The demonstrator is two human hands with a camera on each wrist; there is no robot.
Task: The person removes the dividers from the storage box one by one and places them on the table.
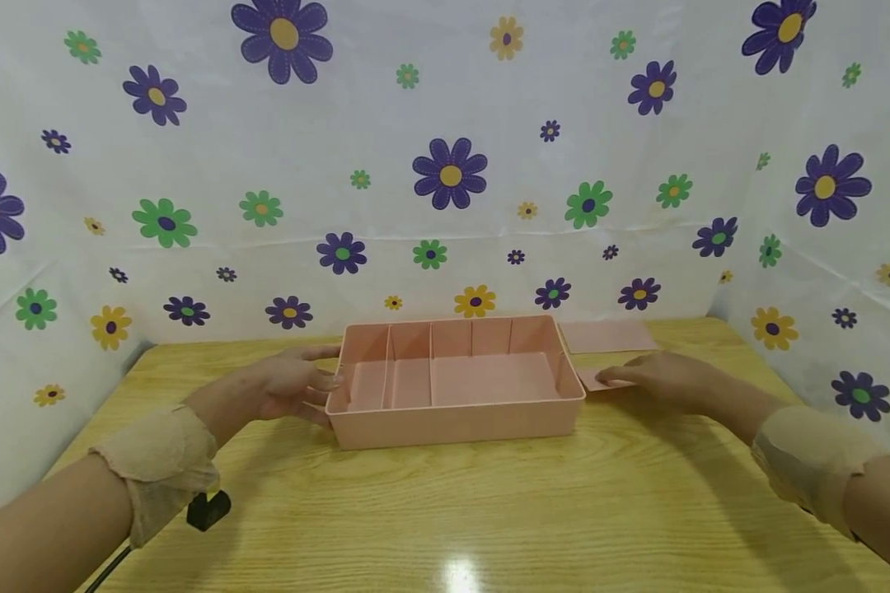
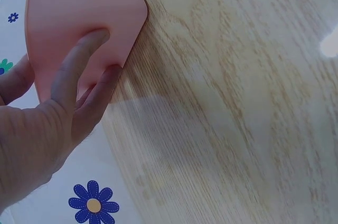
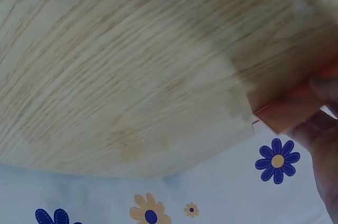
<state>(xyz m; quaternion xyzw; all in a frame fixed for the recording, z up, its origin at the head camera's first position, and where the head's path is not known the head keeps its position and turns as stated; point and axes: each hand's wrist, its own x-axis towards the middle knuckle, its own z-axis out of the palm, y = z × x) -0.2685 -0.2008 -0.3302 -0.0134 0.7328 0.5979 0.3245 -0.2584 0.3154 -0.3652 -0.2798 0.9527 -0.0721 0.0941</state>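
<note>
A pink organizer box (image 1: 456, 427) stands on the wooden table, with thin dividers splitting its left part into narrow compartments beside one wide compartment. My left hand (image 1: 285, 385) is at the box's left end. In the left wrist view, its spread fingers (image 2: 71, 73) press against the smooth end wall (image 2: 87, 2). Off the box's right end, my right hand (image 1: 671, 380) pinches a small flat pink divider (image 1: 601, 380) between thumb and fingers. The right wrist view shows this divider (image 3: 290, 109) tilted at the table's edge, partly covered by the hand.
Behind the right hand, a larger flat pink panel (image 1: 610, 336) lies on the table (image 1: 445, 502). A white cloth (image 1: 386, 132) printed with flowers hangs behind the table and along both sides. A small black object (image 1: 208, 511) and a cable are by the left wrist.
</note>
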